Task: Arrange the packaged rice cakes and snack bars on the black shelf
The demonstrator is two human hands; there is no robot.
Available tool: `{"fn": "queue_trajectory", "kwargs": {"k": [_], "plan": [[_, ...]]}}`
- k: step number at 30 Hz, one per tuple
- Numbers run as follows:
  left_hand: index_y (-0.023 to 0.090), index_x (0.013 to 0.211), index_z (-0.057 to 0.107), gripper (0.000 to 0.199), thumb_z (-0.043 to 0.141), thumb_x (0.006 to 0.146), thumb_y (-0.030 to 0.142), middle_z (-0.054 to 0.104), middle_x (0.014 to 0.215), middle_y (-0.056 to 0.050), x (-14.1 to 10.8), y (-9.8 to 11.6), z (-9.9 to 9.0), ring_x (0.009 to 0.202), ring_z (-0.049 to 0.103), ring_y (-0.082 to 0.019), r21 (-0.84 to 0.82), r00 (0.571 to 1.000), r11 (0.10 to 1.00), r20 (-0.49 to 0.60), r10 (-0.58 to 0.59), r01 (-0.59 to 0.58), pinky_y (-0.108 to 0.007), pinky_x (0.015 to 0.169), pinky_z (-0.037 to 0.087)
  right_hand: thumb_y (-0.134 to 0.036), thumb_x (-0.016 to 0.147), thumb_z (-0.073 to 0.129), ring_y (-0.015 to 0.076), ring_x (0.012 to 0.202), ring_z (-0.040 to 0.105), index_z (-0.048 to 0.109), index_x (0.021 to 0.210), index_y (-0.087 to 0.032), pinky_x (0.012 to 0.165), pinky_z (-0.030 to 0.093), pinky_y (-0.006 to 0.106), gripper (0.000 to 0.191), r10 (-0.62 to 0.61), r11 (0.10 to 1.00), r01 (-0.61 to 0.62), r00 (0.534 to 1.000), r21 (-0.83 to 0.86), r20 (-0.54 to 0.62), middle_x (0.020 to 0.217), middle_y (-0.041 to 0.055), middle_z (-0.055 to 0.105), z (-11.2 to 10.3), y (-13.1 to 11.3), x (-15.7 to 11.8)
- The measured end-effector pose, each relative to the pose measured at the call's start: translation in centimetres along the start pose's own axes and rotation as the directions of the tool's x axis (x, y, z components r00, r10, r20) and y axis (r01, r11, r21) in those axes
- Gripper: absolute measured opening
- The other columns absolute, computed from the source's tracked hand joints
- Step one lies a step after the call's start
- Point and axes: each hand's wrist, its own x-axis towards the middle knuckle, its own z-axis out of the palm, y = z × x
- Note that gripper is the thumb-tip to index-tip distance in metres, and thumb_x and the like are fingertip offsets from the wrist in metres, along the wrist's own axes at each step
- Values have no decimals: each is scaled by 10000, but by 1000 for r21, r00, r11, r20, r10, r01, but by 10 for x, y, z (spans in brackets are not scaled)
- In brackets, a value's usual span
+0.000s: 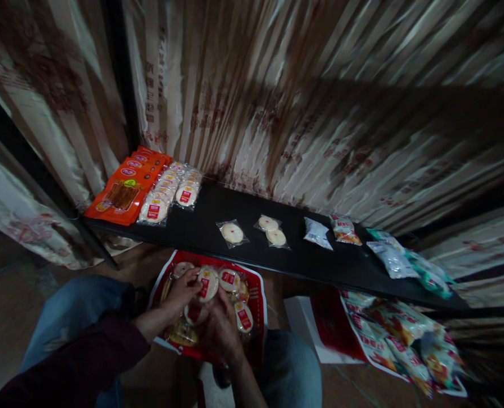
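My left hand (185,292) pinches a clear-wrapped packet of round rice crackers (209,285) by its left side; a red and yellow label shows on it. On the packet's lower right edge, the fingers of my right hand (226,326) are closed, though partly blurred. Both hands are over a red box (258,317) set low between my knees. More rice cracker packets (244,317) lie inside it, and the hands hide part of the contents.
A narrow black shelf (200,229) runs across in front. On it are orange snack bags (126,187), two rows of cracker packets (156,207), loose cracker packets (232,233) and small bags (317,232). A second box at right holds bagged snacks (405,326). Printed curtain-like sheeting (252,113) hangs behind.
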Motion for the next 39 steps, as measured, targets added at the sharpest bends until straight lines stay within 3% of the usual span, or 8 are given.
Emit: {"fn": "queue_trajectory", "kwargs": {"k": [3,5,11,15,19,24,31,39], "plan": [[180,918,649,300,635,622,222,661,948,-66,2,1,-1,906,640,-205,102,995,990,-12,99,-98,-334,815,516,-435,744,682,259,1098,599,650,1142,-258,1003,431,415,437,19,1000,-20,1000,25,20,1152,61,671,-1,-3,-1],[180,910,649,279,593,638,212,652,963,-66,4,1,-1,903,640,-199,160,982,969,-14,191,-186,-343,824,519,-465,723,696,263,1082,606,678,1098,-242,991,441,405,437,40,999,-40,999,1,-30,1141,70,677,-3,-4,-2],[184,1071,615,366,547,715,242,632,1058,-84,7,-2,-3,954,629,-185,313,915,870,-9,404,-381,-375,889,497,-527,678,714,275,1168,546,677,1115,-210,1023,404,408,542,107,986,-122,986,-112,-132,1195,85,650,-2,-9,-5],[199,1146,577,405,565,754,300,658,1034,-78,8,1,-4,938,635,-189,276,908,877,-27,417,-394,-370,862,506,-541,710,680,272,1188,529,655,1154,-218,999,425,405,550,76,987,-88,992,-134,-99,1172,79,661,6,-21,-3],[189,1081,590,349,582,758,321,669,1028,-72,9,13,-4,958,632,-194,190,907,892,-15,421,-411,-358,872,497,-480,798,616,241,1145,554,605,1223,-235,1018,401,388,490,-14,984,17,1000,-178,17,1188,58,650,12,-32,4],[177,1089,578,354,550,775,338,649,1081,-83,8,29,-6,966,620,-192,180,912,896,17,410,-406,-348,863,494,-444,826,590,221,1064,587,603,1214,-241,958,443,353,438,-98,978,108,993,-178,60,1152,43,661,19,-36,20],[159,1088,574,368,531,760,319,647,1083,-92,14,42,-10,954,617,-188,190,906,895,-52,419,-403,-345,866,487,-437,808,602,206,956,620,645,1138,-222,850,492,314,396,-94,973,99,995,-207,35,1064,36,690,36,-49,33],[175,988,579,273,569,768,337,669,967,-65,38,55,-15,884,638,-181,171,877,880,-117,466,-444,-321,803,509,-433,773,604,196,843,621,667,1111,-204,742,510,300,413,-171,932,132,981,-337,-89,932,43,700,49,-56,62]]}}
